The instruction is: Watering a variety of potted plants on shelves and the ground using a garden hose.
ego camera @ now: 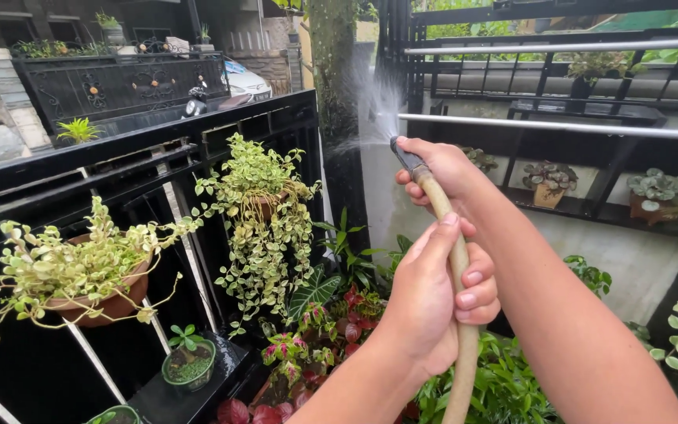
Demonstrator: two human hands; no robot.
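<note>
Both hands are clamped on the hose [458,314]: the right hand [441,169] pinches its dark tip, where spray [374,106] fans toward the fence [158,165], and the left hand [433,302] wraps the tan length lower down. The hose looks soft, bendy and likely wet-slick, so it is best gripped near the tip, above the potted plants [264,212].

A home's garden yard: potted plants [88,271] hang on a black iron fence [119,157], more pots [547,184] sit on wall shelves, and a parked car [245,81] stands beyond.
</note>
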